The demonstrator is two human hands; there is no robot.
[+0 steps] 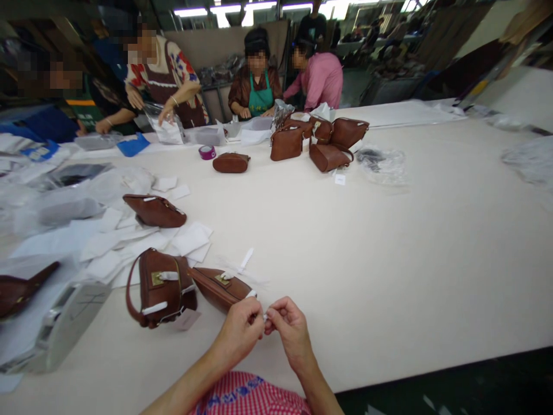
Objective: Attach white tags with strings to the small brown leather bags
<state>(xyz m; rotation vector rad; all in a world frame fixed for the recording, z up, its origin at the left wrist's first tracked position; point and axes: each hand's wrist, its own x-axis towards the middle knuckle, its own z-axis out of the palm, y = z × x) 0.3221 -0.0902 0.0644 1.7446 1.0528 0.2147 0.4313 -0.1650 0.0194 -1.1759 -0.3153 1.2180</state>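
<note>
The left hand (242, 331) and the right hand (290, 328) meet at the near edge of the table (389, 259), fingertips pinched together on a small white strip (265, 314) that shows only as a sliver between them. Both hands are curled nearly closed, thumbs pressed against forefingers; how far the strip runs inside the grasp cannot be told.

Just beyond the left knuckles lies a brown leather purse (220, 287), flat on its side, its long axis running from upper left down to lower right so that its narrow end points at the hands. It touches or nearly touches the left fingers. A brass clasp sits on its upper face, with white paper wrap over it and at the near corner. A loose white paper tab (246, 259) lies just behind it.

Beside it on the left stands a second brown purse (162, 288), boxier, with a looping strap, a brass clasp and white wraps. Farther back a third purse (154, 210) rests on scattered white paper sheets (129, 242). A grey tape dispenser (60, 328) sits at the left edge.

The tabletop is smooth and cream-coloured. Across it stand a cluster of brown bags (319, 141), a lone small purse (231, 162), a purple tape roll (207, 152) and a crumpled clear plastic bag (382, 164), with other people seated at work behind them
</note>
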